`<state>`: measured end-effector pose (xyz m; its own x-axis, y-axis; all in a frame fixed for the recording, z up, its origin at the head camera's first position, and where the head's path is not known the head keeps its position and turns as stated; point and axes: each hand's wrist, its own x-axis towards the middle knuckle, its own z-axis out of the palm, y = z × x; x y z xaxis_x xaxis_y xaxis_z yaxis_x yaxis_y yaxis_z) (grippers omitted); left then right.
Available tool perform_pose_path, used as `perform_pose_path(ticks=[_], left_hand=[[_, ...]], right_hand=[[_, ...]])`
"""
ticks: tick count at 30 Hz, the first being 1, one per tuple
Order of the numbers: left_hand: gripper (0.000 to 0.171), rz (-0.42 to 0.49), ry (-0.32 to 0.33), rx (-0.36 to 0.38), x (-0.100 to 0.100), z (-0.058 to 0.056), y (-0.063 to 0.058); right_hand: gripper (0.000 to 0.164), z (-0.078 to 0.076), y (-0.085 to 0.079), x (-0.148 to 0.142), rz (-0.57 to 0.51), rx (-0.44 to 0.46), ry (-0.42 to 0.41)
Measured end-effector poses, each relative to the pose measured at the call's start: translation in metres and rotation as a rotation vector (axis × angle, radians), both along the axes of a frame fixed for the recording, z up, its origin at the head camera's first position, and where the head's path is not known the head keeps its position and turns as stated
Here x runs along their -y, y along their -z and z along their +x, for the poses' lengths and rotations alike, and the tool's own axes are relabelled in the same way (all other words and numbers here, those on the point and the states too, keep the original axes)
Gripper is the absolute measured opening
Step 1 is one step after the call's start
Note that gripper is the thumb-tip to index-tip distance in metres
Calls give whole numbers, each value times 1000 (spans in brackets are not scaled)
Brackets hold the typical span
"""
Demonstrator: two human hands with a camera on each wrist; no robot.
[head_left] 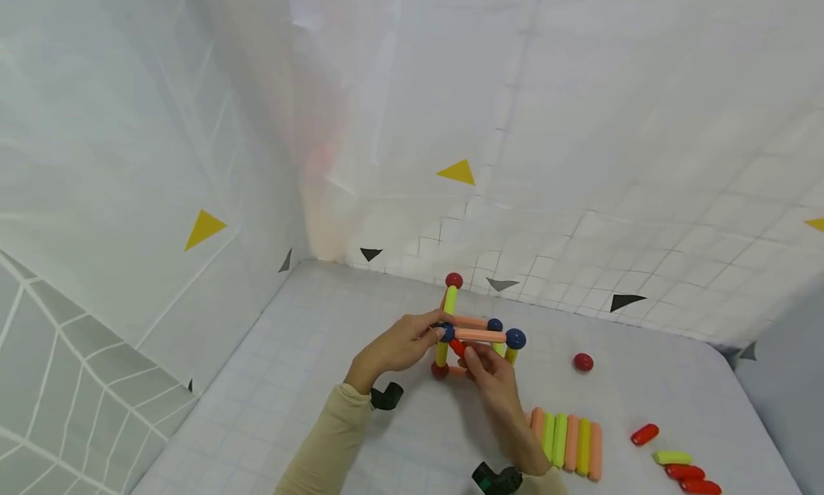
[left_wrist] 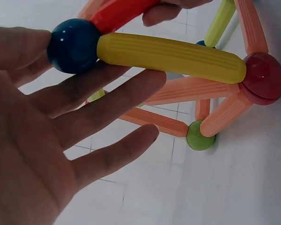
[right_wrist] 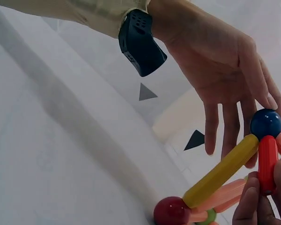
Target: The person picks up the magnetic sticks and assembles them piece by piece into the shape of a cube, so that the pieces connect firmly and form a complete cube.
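A frame of ridged rods and shiny balls stands on the table. My left hand pinches its near blue ball between thumb and forefinger, the other fingers spread behind. From that ball a yellow rod runs down to a red ball on the table. My right hand pinches a short red rod, whose end touches the same blue ball. An orange rod spans to another blue ball. At the back, a light green rod rises to a high red ball. A green ball sits low.
Right of the frame lies a loose red ball. A row of orange, green and yellow rods lies beside my right forearm. Farther right are several short red rods and a light green one. White walls stand behind and left.
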<state>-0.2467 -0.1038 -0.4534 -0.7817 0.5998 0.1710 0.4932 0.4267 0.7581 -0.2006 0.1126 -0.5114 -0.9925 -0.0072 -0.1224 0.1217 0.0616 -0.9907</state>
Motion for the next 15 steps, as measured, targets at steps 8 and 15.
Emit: perform_pose_path(ticks=[8,15], left_hand=[[35,-11,-9,-45,-3,-1,2],[37,8,-19,-69,-14,-3,10]], right_hand=[[49,2,0,4,46,2,38],[34,19,-19,-20,561,-53,114]])
